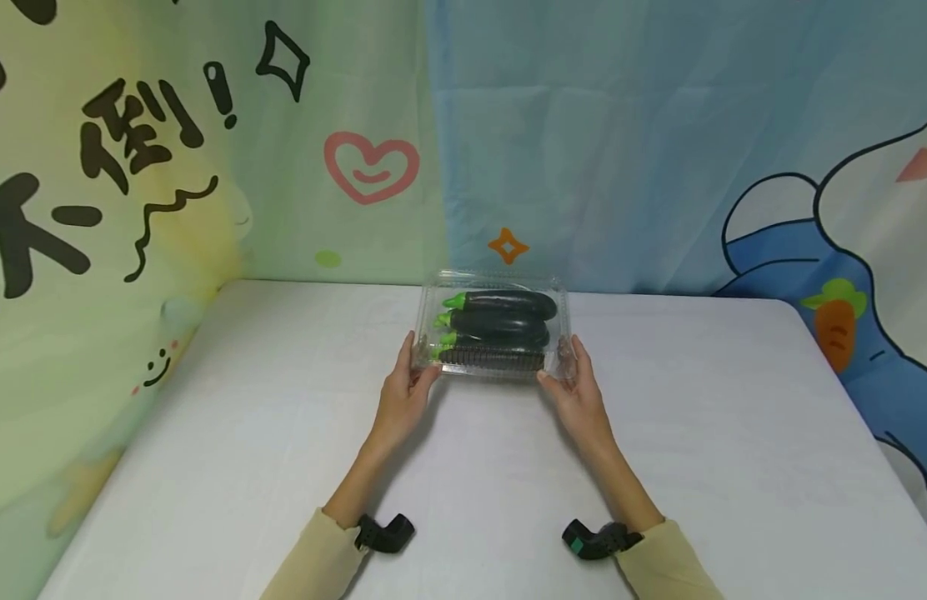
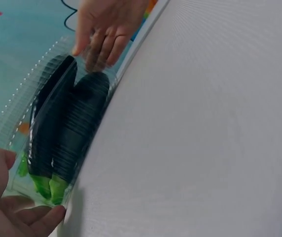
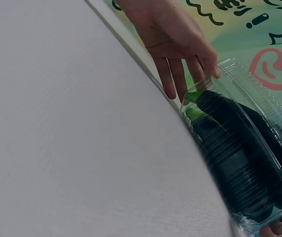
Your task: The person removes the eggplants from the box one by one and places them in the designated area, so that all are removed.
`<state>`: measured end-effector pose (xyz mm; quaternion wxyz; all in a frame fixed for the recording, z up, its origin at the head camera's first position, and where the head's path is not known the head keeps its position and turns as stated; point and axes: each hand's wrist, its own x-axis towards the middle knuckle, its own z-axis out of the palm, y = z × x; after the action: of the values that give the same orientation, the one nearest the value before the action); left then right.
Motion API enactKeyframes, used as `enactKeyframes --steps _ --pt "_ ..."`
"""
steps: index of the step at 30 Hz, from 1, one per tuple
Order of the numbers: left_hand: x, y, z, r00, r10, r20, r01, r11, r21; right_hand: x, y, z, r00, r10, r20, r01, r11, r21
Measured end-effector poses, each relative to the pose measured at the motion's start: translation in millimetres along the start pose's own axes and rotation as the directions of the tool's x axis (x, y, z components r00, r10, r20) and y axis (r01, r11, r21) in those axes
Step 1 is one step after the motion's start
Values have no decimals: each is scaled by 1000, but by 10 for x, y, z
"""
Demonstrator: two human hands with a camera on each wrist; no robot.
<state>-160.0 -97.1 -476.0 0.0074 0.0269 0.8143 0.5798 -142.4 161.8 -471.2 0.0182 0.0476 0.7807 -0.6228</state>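
Left hand [image 1: 405,398] and right hand [image 1: 581,407] pinch opposite ends of a clear box [image 1: 429,307] of eggplants [image 1: 501,323], at the far edge of the table [image 1: 493,467]. Light, even pressure should keep it level, uncrushed.

Head view: from above and behind both hands, facing forward and down. Widest and farthest; takes in left hand [image 1: 405,400], right hand [image 1: 581,404], left wrist camera [image 1: 387,534], right wrist camera [image 1: 602,542], tabletop [image 1: 734,417]. Left wrist view: close, from behind the left hand at its lower left, aimed forward and across toward the right hand; strongly tilted. Right wrist view: also close, tilted oppositely, aimed across to the left hand. All three share the container [image 1: 426,312] between the hands; head and right wrist share the red heart [image 1: 371,197] beyond the left hand.
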Motion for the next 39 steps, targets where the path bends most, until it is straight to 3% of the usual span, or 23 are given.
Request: enactKeyframes --steps 6,15,27,39 --pt "16 27 31 1000 22 -14 -22 1000 -7 13 -3 -9 999 -27 -23 27 999 -27" --pt "-25 51 59 999 24 -25 -23 998 54 -6 -3 3 999 7 -41 -7 1000 -13" --pt "-34 54 34 999 29 -31 -28 998 54 -20 55 55 993 -93 -70 89 994 -59" --pt "-31 48 45 999 6 -37 -3 997 76 -18 56 88 991 -99 -88 94 994 -57"
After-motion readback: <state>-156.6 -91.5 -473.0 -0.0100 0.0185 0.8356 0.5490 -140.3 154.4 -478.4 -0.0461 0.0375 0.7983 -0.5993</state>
